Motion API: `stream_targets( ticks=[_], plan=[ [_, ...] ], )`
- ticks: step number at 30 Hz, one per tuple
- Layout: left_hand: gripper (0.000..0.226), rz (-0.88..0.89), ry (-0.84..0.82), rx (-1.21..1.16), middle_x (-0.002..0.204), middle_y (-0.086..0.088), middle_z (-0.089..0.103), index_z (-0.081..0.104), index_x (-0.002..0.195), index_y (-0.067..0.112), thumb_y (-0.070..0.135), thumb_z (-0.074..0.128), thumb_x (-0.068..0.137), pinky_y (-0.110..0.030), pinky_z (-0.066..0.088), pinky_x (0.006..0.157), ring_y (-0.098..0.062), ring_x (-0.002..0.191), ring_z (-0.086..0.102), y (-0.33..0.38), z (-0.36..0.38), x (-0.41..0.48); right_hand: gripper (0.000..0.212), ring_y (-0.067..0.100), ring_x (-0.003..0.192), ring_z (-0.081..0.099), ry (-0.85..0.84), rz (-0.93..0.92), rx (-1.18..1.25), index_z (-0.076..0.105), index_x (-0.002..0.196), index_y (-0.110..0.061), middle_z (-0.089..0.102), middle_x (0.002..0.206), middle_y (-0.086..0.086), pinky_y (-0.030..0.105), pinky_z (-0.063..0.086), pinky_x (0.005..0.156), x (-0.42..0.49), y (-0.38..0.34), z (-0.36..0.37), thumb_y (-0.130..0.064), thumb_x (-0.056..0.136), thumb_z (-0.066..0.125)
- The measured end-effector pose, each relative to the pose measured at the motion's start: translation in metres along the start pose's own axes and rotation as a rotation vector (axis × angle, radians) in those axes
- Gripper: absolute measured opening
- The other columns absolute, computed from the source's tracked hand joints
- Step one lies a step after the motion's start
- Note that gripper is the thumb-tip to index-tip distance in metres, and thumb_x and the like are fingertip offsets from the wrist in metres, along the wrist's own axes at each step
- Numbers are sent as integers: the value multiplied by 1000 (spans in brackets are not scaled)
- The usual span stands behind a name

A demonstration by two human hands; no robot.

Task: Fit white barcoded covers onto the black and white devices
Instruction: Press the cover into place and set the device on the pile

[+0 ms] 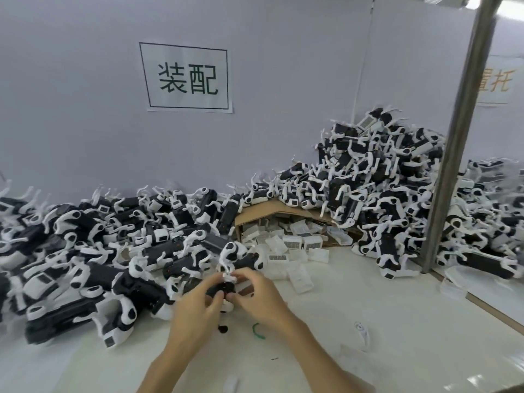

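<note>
White bench [368, 321] against a pale wall, and the work is happening at its near middle. One device [224, 290] is held just above the bench between both hands. The left hand [198, 304] has its fingers curled round the black body from the side, and the right hand [256, 293] pinches the far end with thumb and fingertips. A small white piece shows at those fingertips. From where I stand I can't tell if it is the cover or part of the device.

The device is mostly hidden. What shows suggests its long axis runs away from the person, white end nearest the body and black middle facing up.

To seat the cover well, I'd say the left hand should keep the body steady. The right should line the cover up square with its slot, then press evenly until it sits flush, barcode outward.

Loose covers [292, 243] lie just beyond the hands, spilling from an open cardboard box [263, 212]. Devices are heaped on the left [85, 251] and stacked higher on the right [368, 180]. A green ring [258, 331] lies near the wrists. A sign [185, 78] hangs on the wall, and a metal post [459, 137] stands at the right.
</note>
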State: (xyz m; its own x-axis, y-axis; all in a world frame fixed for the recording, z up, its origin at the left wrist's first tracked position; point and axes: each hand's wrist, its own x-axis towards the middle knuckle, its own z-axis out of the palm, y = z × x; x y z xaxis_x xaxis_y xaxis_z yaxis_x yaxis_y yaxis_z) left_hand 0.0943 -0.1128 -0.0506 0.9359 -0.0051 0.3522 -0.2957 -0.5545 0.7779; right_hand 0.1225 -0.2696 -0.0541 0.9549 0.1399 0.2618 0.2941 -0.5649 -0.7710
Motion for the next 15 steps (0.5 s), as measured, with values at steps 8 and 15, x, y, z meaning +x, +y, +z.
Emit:
stream_targets(
  ticks=[8,15],
  plan=[
    [53,95,-86,-36,83,18,72,70,91,47,-2,51,93,-17,44,60,-6,72,62,4,1,0,14,12,85,64,84,-49,22,55,92,-24,66,92,-6,31,54,74,-6,-1,-1,-23,92,69],
    [65,229,118,-21,114,20,61,66,98,35,-22,50,71,-25,44,89,-8,105,55,2,2,0,5,1,67,63,323,12,237,66,88,-18,68,77,-6,14,49,56,-1,-6,-14,-20,91,70]
  ],
)
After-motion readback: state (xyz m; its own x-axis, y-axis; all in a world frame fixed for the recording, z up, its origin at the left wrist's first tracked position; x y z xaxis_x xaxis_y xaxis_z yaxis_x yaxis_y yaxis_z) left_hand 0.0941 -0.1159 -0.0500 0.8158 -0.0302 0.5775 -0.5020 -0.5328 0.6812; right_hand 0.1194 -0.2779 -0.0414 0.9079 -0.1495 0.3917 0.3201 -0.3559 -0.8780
